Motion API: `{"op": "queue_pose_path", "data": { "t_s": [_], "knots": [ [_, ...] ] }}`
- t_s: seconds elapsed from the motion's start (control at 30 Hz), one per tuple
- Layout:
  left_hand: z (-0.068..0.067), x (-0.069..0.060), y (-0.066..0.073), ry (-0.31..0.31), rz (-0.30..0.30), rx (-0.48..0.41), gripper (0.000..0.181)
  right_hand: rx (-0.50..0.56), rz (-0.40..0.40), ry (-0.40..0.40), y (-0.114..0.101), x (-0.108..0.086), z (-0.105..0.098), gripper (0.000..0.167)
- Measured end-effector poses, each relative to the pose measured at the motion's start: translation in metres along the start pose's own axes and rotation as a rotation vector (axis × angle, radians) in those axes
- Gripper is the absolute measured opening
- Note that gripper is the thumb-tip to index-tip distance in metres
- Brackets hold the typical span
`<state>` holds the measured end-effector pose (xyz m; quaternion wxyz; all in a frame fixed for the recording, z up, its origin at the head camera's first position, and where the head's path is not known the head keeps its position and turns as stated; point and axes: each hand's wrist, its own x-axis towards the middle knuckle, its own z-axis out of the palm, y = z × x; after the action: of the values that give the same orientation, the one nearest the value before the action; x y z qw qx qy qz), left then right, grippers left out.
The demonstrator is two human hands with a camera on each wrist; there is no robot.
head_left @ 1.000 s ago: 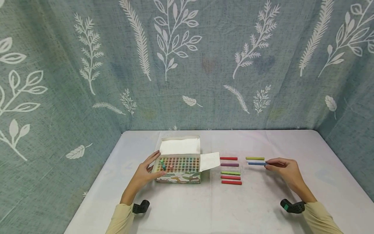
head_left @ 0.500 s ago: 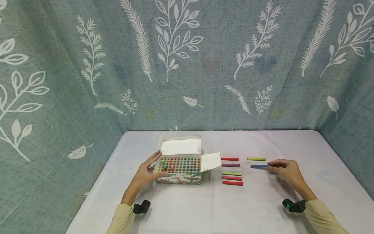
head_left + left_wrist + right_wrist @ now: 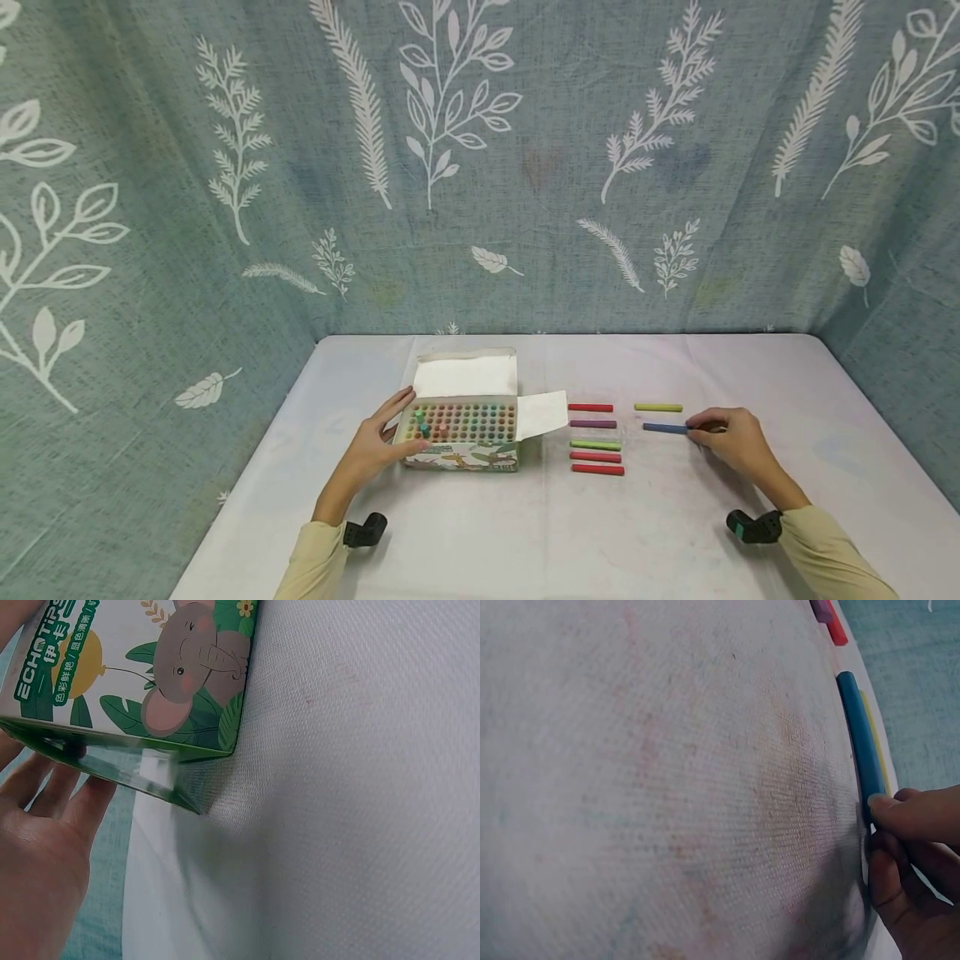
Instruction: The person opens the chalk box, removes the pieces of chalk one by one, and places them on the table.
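My left hand (image 3: 371,446) grips the left end of an open chalk box (image 3: 472,457), thumb at the front and fingers behind; the left wrist view shows the box's printed side (image 3: 135,667). Several chalks stand in its holed tray. With thumb and fingertips my right hand (image 3: 735,442) pinches the right end of a blue chalk (image 3: 663,428), which lies at the table surface just in front of a yellow-green chalk (image 3: 658,407). In the right wrist view the blue chalk (image 3: 862,739) extends away from the fingertips of the right hand (image 3: 922,855).
Between box and right hand lies a column of chalks: red (image 3: 590,407), purple (image 3: 593,424), green (image 3: 596,445) and two more reds (image 3: 597,470). The box's white side flap (image 3: 542,415) sticks out toward them. A patterned curtain (image 3: 555,250) hangs behind the table.
The blue chalk and my right hand have shifted slightly toward the table's front, leaving a wider gap to the yellow-green chalk. My left hand stays on the box.
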<state>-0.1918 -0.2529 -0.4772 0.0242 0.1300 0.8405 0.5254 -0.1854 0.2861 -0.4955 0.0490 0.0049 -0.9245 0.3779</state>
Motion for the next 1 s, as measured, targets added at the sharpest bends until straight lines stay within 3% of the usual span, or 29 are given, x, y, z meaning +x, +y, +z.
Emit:
{"op": "queue_pose_path", "data": {
  "t_s": [0.63,1.0],
  "knots": [
    [0.0,0.0,0.004,0.003,-0.005,0.004,0.086,-0.041,-0.13,0.044,-0.012,0.004,-0.005,0.012],
    [-0.001,-0.01,0.036,-0.025,0.002,-0.017,0.083,0.001,-0.257,0.044,-0.049,0.006,-0.005,0.01]
  ]
}}
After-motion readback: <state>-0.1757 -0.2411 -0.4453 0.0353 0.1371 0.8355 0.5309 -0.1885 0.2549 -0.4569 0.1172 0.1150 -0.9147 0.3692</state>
